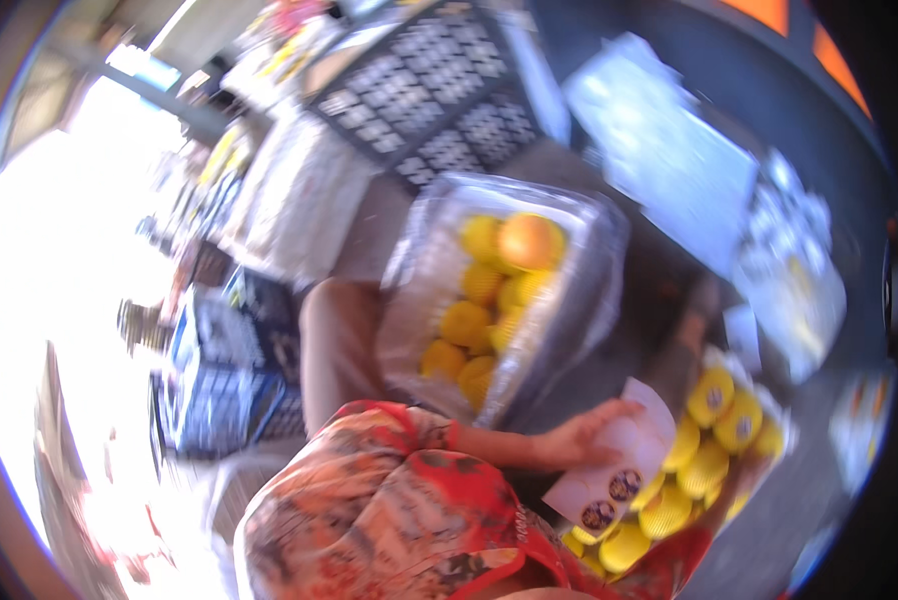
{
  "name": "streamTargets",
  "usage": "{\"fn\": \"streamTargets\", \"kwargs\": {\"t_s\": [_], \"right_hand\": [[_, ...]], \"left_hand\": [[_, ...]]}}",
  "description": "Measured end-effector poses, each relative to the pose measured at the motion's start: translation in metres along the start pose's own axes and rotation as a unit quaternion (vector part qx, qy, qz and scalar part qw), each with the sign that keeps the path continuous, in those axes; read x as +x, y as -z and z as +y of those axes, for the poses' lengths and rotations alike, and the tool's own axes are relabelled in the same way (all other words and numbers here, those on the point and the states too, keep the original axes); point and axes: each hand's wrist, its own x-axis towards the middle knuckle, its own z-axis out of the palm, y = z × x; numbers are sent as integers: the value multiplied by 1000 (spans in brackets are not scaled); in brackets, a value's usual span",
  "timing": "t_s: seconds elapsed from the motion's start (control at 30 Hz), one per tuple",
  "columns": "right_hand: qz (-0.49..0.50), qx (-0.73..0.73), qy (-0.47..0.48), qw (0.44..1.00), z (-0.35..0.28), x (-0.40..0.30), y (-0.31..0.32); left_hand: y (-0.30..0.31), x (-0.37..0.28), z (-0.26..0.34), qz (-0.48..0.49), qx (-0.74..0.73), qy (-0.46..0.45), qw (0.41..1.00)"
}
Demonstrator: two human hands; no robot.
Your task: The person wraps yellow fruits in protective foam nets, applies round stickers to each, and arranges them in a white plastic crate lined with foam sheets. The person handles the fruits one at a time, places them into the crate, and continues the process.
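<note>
My left hand (591, 436) holds a pale sheet of stickers (648, 431). Two round dark labels (611, 499) show at its lower end. Under and beside the sheet is a box of round fruits in yellow foam nets (704, 465); a few bear round stickers. My right forearm reaches along the right side of these fruits. The blurred right hand (765, 442) is at the box's right edge, and its grip is unclear. Ahead stands a plastic-lined box (606, 277) with more netted fruits (464, 322). One orange-coloured fruit (525, 241) sits on top, partly bare.
A dark plastic crate (419, 90) stands beyond the lined box. White foam sheets or packaging (659, 142) lie to the right, near a clear plastic bag (786, 285). Blue crates (224, 375) and a pale stack (291, 202) are on the left. My knee (336, 337) borders the lined box.
</note>
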Motion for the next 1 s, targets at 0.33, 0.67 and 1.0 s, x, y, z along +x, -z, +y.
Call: {"fn": "streamTargets", "kwargs": {"t_s": [0.33,0.67,1.0], "right_hand": [[-181,650,19,738,-215,-21,341],[-283,722,139,616,-347,-209,513],[-355,668,232,611,-396,-252,569]], "left_hand": [[17,-59,57,168,62,-141,974],[41,-145,102,179,181,-242,936],[94,-220,126,265,3,-321,909]]}}
